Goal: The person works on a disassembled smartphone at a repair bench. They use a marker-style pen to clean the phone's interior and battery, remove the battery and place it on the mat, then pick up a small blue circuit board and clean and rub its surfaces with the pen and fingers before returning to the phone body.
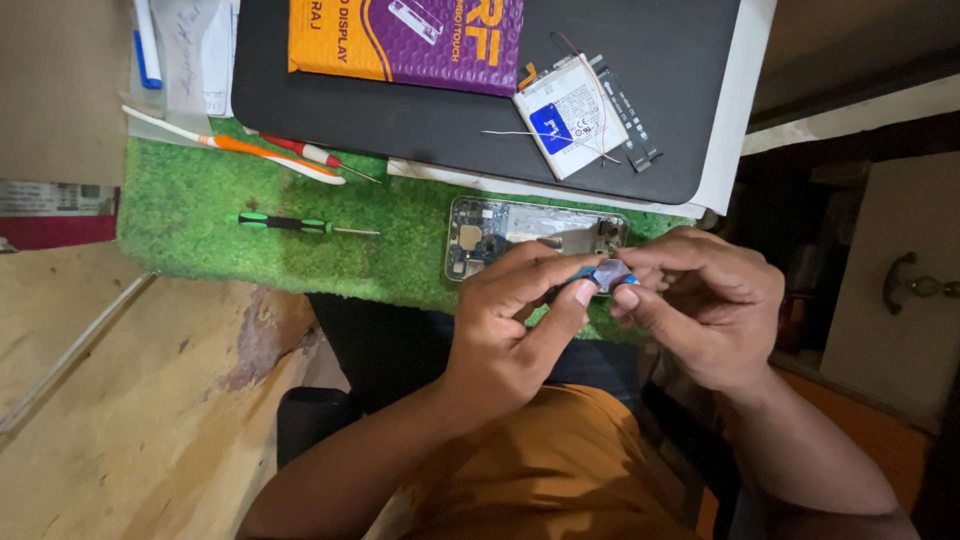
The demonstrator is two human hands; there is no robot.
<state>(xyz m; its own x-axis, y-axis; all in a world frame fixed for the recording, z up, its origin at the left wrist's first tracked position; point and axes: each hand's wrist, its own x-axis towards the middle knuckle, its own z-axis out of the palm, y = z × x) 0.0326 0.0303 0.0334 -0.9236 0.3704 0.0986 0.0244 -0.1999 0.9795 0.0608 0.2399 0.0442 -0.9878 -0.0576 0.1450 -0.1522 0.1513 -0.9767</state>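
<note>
My left hand (510, 325) and my right hand (705, 310) meet over the near edge of a green turf mat (200, 215). Together they pinch a small blue and silvery part (608, 275) between thumbs and forefingers. Just behind my fingers lies an opened phone body (500, 232) with its circuit board and metal frame showing. What the small part is exactly, I cannot tell.
A green-handled screwdriver (285, 224) lies on the mat to the left, a red-handled one (315, 154) and an orange-white toothbrush (250, 150) behind it. A black pad (420, 115) carries a purple-orange package (410, 40) and a white phone battery (570, 115). Wooden bench (130, 400) at left.
</note>
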